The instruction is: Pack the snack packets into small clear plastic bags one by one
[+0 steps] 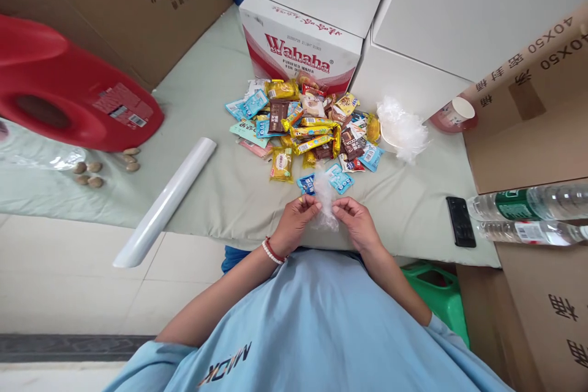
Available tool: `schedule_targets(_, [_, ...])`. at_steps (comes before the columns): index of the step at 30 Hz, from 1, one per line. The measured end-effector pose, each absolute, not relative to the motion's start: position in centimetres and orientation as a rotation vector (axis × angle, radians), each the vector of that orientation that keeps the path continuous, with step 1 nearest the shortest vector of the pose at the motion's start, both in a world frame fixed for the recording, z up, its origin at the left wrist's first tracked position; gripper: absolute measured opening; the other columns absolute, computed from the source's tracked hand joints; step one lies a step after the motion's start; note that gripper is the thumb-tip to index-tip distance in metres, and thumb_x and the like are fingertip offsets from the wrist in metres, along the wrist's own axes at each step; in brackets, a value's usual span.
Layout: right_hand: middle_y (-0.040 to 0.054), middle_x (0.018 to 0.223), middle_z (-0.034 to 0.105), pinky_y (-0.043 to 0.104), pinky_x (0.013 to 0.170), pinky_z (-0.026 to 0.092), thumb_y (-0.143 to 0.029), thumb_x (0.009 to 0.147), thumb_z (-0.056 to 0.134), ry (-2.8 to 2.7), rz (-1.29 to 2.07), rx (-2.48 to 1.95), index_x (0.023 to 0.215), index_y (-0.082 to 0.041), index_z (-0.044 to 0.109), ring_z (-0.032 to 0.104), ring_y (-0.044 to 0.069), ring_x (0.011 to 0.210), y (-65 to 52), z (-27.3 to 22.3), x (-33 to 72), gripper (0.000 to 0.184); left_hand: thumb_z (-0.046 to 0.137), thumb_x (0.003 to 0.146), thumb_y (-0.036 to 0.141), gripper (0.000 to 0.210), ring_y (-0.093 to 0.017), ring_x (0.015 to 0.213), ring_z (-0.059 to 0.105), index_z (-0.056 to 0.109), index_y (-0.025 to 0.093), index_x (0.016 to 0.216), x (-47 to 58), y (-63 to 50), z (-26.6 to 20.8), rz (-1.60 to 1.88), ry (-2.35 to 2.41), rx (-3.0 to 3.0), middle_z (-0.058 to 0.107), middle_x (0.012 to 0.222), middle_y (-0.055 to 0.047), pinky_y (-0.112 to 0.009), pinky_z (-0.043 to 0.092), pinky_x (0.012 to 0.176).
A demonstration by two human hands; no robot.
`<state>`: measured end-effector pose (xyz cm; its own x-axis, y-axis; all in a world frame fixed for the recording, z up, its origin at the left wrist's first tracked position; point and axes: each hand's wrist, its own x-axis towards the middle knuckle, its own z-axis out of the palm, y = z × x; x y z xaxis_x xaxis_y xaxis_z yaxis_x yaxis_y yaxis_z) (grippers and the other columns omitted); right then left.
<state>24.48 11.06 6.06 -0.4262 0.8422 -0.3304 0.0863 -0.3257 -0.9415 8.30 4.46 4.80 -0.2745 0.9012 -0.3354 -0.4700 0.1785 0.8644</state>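
Note:
A crumpled clear plastic bag is bunched up at the near edge of the covered table. My left hand pinches its left side between thumb and fingers. From the right, my right hand pinches the same bag. Just beyond lies a heap of wrapped snacks in yellow, brown, blue and red packets. Two blue packets, a darker one and a lighter one, lie beside the bag, closest to my fingers. Whether the bag has anything inside, I cannot tell.
A Wahaba-style water carton stands behind the heap. Right of it are more crumpled clear plastic, a paper cup, a phone and bottles. Leftward lie a white roll, a red jug and several brown nuts.

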Motion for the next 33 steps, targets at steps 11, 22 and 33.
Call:
schedule_targets(11, [0.0012, 0.1, 0.068, 0.031, 0.076, 0.051, -0.044, 0.068, 0.09, -1.658, 1.74, -1.142, 0.108, -0.027, 0.068, 0.062, 0.02, 0.094, 10.5, 6.1, 25.0, 0.048, 0.086, 0.07, 0.055, 0.046, -0.011, 0.066, 0.049, 0.058, 0.02, 0.078, 8.1, 3.5, 4.3, 1.45, 1.277, 0.435, 0.057, 0.07, 0.005, -0.025, 0.041, 0.066])
schedule_targets(22, [0.0011, 0.08, 0.066, 0.03, 0.065, 0.049, -0.059, 0.083, 0.071, -1.535, 1.525, -1.377, 0.091, -0.023, 0.069, 0.058, 0.018, 0.07, 14.6, 4.7, 28.9, 0.037, 0.083, 0.066, 0.049, 0.038, -0.018, 0.083, 0.062, 0.075, 0.019, 0.088, 6.0, 2.2, 3.6, 1.214, 1.431, 0.567, 0.072, 0.087, -0.003, -0.032, 0.047, 0.081])
schedule_targets(33, [0.0103, 0.105, 0.072, 0.037, 0.092, 0.053, -0.025, 0.09, 0.054, -2.169, 0.329, -1.616, 0.105, -0.021, 0.077, 0.068, 0.025, 0.097, 29.5, 4.0, 34.7, 0.027, 0.08, 0.067, 0.052, 0.039, -0.019, 0.085, 0.062, 0.067, 0.021, 0.087, 3.5, 0.3, 4.0, 1.274, 1.629, 0.53, 0.071, 0.092, -0.003, -0.031, 0.049, 0.08])
